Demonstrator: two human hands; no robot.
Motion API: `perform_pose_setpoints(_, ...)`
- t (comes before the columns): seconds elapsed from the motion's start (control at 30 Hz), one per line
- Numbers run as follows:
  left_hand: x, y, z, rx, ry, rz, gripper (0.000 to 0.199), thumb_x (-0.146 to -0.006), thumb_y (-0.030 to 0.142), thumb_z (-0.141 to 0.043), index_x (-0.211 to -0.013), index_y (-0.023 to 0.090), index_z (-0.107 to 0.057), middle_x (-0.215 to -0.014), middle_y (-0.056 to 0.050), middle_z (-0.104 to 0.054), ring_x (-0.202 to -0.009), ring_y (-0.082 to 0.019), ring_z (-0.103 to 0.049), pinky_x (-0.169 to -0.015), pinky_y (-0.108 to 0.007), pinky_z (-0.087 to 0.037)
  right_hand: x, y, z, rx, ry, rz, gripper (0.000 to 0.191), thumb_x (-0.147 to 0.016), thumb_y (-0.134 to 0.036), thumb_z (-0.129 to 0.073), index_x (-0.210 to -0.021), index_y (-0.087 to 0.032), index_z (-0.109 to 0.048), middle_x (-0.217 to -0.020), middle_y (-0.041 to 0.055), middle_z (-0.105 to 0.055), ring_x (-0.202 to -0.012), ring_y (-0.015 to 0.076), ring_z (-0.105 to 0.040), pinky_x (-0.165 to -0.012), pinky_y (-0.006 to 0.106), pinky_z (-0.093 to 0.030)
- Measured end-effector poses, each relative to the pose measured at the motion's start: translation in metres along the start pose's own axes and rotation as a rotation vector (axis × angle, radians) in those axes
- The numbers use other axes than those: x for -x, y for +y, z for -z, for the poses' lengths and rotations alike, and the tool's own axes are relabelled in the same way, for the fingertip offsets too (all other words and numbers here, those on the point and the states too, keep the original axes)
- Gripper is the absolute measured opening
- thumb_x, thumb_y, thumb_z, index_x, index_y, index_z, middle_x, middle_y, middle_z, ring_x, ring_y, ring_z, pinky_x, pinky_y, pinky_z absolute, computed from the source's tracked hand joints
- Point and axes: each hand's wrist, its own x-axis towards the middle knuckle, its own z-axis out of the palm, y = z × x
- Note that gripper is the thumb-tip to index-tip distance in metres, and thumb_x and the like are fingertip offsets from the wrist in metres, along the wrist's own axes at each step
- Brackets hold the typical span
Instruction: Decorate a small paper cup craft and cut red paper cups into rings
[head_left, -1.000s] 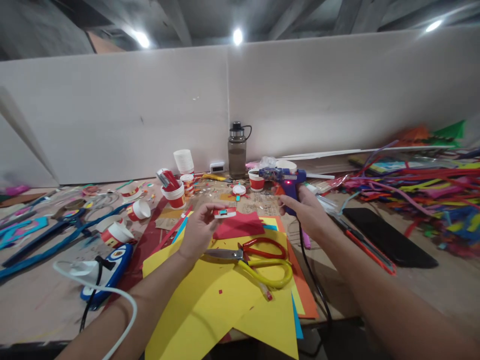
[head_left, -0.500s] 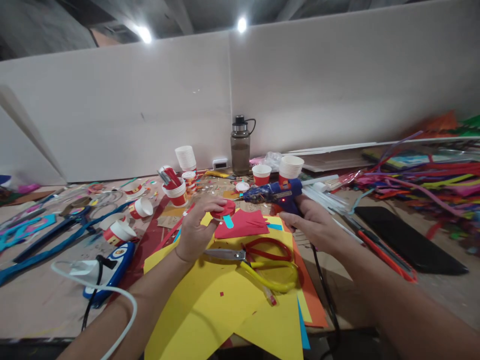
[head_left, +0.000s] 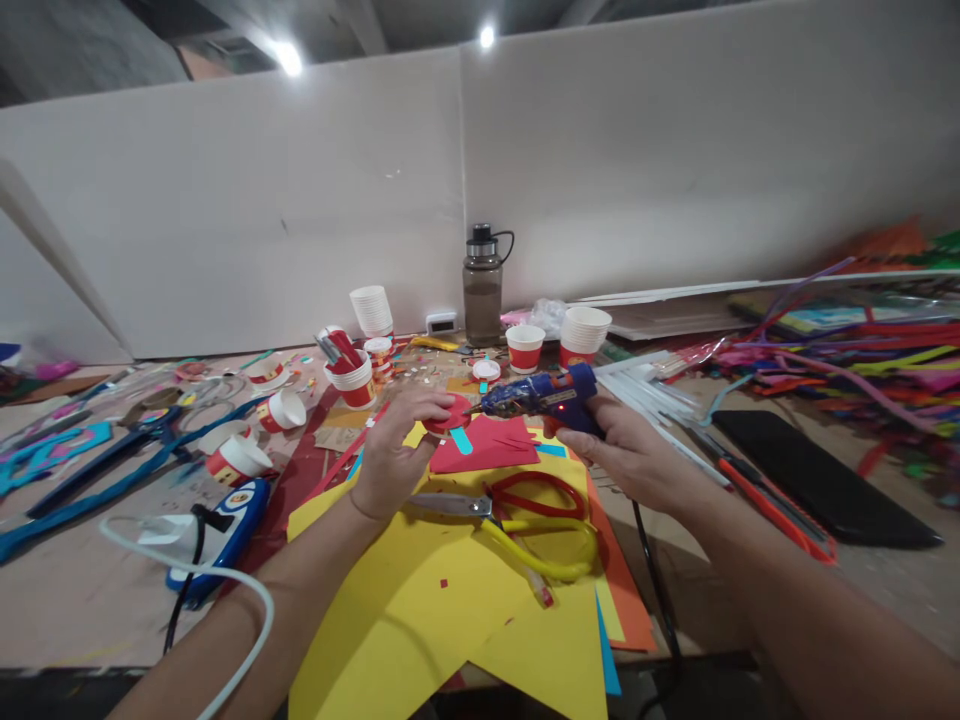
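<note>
My left hand (head_left: 397, 450) holds a round red piece (head_left: 448, 412) by its left side, with a light-blue strip (head_left: 461, 440) hanging from its lower edge. My right hand (head_left: 626, 445) is wrapped round the handle of a blue glue gun (head_left: 536, 393). The gun's nozzle points left and is at the right edge of the red piece; whether they touch is hard to tell. Below the hands, scissors (head_left: 536, 535) with red and yellow handles lie on yellow paper (head_left: 390, 610). Red paper (head_left: 484, 447) lies just behind them.
A dark bottle (head_left: 482, 290) stands at the back between stacks of paper cups (head_left: 585, 335). On the right lie a black phone-like slab (head_left: 817, 480), a red cutter (head_left: 776, 510) and colourful pipe cleaners (head_left: 870, 370). A blue-and-white power strip (head_left: 225, 540) with cables is at left.
The glue gun in my right hand has moved slightly left and down, bringing its nozzle over the edge of the red piece. The view has shifted slightly.
</note>
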Motion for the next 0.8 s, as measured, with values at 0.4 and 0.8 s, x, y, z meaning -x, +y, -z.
perform_pose_setpoints(0.4,0.0006,0.0004,-0.0008,-0.042,0.005,0.014,0.014,-0.08,0.012,-0.057,-0.091,0.022,-0.06,-0.102,-0.006,-0.068,-0.104,-0.02,-0.06,-0.093,-0.044,-0.047,-0.0015,-0.0046,0.0002,0.004,0.004,0.041,0.04,-0.084,-0.037,-0.053,-0.122,-0.024,-0.056,-0.122,0.0061,-0.06,-0.111,0.0263,-0.055,-0.097,0.043,-0.043)
perform_pose_setpoints(0.8,0.0011,-0.0022,-0.0006,-0.111,-0.011,-0.061,0.02,-0.079,0.008,-0.056,-0.092,0.022,-0.062,-0.101,-0.005,-0.068,-0.104,-0.019,-0.061,-0.092,-0.043,-0.048,-0.0017,-0.0093,0.0017,-0.002,-0.016,0.064,0.04,-0.085,-0.037,-0.052,-0.122,-0.023,-0.054,-0.122,0.0065,-0.059,-0.112,0.0258,-0.054,-0.099,0.043,-0.041)
